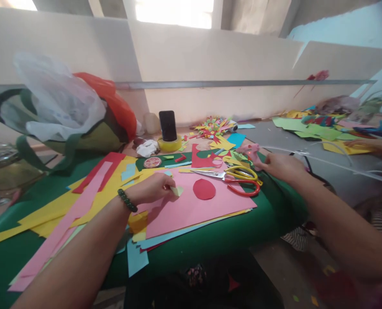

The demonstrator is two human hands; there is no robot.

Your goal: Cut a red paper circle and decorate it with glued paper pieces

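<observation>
My left hand [154, 188], with a dark bead bracelet at the wrist, pinches a small pale yellow paper piece [178, 191] over a pink paper sheet [191, 206]. A red paper circle [204, 189] lies on that sheet just to the right. My right hand [282, 166] reaches to the right end of the green table [210, 244] and is closed on a pink glue gun [251, 151]. Two pairs of scissors, one yellow-handled [239, 173] and one red-handled [247, 188], lie between my hands.
Yellow, red and pink paper strips [81, 193] cover the table's left half. A phone [168, 125] stands in a yellow tape roll [169, 144] at the back. Bags [62, 111] sit at the left. A second table [313, 141] with paper scraps stands to the right.
</observation>
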